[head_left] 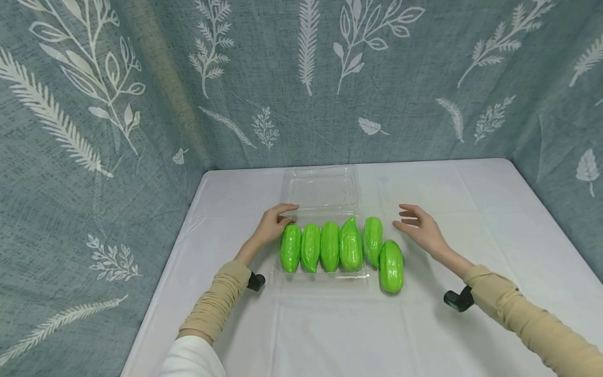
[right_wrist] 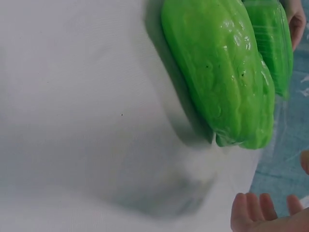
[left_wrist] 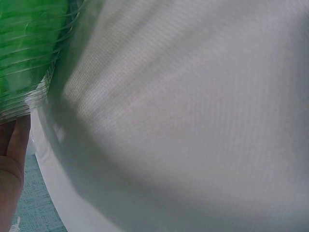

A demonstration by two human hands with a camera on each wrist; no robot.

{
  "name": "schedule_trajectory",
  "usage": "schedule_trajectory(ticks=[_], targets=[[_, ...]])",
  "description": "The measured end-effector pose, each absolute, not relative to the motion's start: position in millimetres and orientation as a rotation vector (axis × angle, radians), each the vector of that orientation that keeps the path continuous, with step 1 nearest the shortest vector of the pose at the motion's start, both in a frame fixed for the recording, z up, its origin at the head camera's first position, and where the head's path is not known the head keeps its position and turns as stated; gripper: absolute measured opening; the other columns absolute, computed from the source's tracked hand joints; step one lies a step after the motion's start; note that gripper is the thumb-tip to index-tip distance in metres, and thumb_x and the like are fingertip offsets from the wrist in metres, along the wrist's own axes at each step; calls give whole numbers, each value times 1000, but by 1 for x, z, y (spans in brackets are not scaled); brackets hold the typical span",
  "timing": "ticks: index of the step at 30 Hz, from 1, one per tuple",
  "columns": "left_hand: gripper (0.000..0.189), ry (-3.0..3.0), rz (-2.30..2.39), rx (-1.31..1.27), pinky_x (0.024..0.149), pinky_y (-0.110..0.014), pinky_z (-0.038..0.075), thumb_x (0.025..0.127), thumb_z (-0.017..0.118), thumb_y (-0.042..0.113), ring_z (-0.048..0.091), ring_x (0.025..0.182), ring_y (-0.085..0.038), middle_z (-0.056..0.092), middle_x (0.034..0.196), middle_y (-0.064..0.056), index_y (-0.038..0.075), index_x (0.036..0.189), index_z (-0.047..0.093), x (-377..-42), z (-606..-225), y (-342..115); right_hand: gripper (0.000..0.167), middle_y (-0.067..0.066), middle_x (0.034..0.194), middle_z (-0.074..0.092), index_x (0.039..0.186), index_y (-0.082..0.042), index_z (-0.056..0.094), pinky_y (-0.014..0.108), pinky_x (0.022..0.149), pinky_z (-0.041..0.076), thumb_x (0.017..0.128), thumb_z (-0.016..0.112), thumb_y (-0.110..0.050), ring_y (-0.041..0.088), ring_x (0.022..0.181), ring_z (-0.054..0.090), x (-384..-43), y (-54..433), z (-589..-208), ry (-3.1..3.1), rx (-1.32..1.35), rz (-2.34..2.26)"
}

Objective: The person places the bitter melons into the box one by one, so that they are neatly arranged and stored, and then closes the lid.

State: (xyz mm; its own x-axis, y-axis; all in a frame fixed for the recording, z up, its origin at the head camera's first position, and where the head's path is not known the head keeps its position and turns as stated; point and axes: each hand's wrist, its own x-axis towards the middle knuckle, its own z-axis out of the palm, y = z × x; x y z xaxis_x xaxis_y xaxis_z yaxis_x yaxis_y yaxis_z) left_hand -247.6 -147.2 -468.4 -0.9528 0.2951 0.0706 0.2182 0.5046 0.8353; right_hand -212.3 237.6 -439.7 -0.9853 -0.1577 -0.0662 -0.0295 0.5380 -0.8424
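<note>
Several glossy green bitter melons [head_left: 330,246] lie side by side in the base of a clear plastic box [head_left: 355,275]. The box's lid [head_left: 321,187] is folded back behind it. Fingers of my left hand [head_left: 273,224] hold the box at its back left corner; the left wrist view shows the hand [left_wrist: 10,169] at its ribbed wall. Just right of the box are two more melons, a rear one [head_left: 373,242] against its side and a nearer one [head_left: 391,267]. My right hand [head_left: 422,230] hovers right of these with fingers apart, holding nothing.
A white cloth [head_left: 330,335] covers the table. Patterned blue-green curtain [head_left: 282,78] hangs along the back and sides. Each sleeve carries a dark wrist camera, the left [head_left: 256,281] near the box's front left, the right [head_left: 459,299] over the cloth.
</note>
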Motion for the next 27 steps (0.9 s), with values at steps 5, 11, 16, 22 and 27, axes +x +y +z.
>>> schedule_trajectory(ticks=[5,11,16,22,27], targets=[[38,2655,1456,461,86,-32,59,92,51,-7,66,101,-34,52,135,-20,-2,130,55,-249,-468,-147,63,30,137,45,143,0,35,55,102,46,94,59,-31,46,124,48,-212,239,-440,2632,-153,-1388],[38,2654,1461,469,87,-36,59,93,51,-7,66,101,-36,51,135,-22,-2,130,55,-249,-469,-148,63,30,139,43,143,-1,35,56,101,46,94,58,-33,47,123,48,-211,241,-442,2591,-165,-1339],[37,2649,1477,470,89,-42,57,93,50,-9,64,102,-40,50,135,-25,-5,130,53,-250,-469,-148,63,30,139,44,143,0,36,55,100,48,94,58,-34,48,123,49,-210,241,-443,2544,-184,-1302],[37,2631,1470,468,87,-45,58,91,48,-13,63,102,-44,49,133,-29,-11,128,52,-239,-445,-142,62,31,135,47,142,0,39,46,93,55,94,57,-34,46,122,49,-211,241,-441,2432,-216,-1234],[37,2655,1439,457,87,-38,59,92,50,-9,65,101,-39,52,133,-23,-6,128,55,-243,-451,-144,59,33,134,47,140,2,41,43,92,56,94,57,-32,43,121,51,-211,242,-440,2303,-279,-1205]])
